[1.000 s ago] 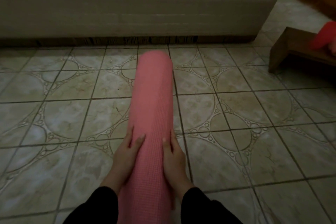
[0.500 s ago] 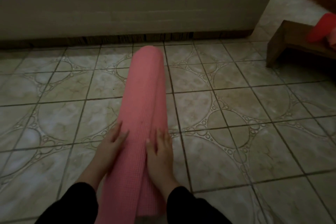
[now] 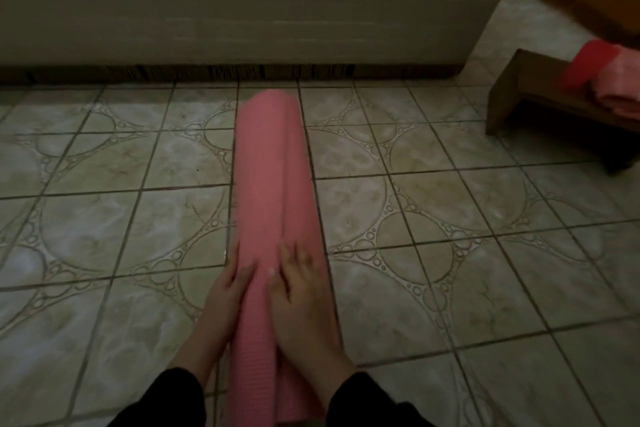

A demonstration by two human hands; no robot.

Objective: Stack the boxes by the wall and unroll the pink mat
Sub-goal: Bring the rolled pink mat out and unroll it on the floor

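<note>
Two hands rest on the near end of the pink mat (image 3: 273,204), which lies rolled on the tiled floor (image 3: 104,218) directly in front of me, its length running away toward the bed base (image 3: 242,21). My left hand (image 3: 227,291) lies flat along the roll's left side, fingers extended and loosely together, gripping nothing. My right hand (image 3: 299,291) presses on top of the roll, fingers spread, over a seam where the mat's loose outer edge runs lengthwise down the roll. Black sleeves (image 3: 166,399) cover both wrists. The roll's far end sits just short of the dark gap under the bed. Off to the right, well apart from the mat, a low wooden bench (image 3: 540,104) carries folded red and pink cloth (image 3: 602,76).
</note>
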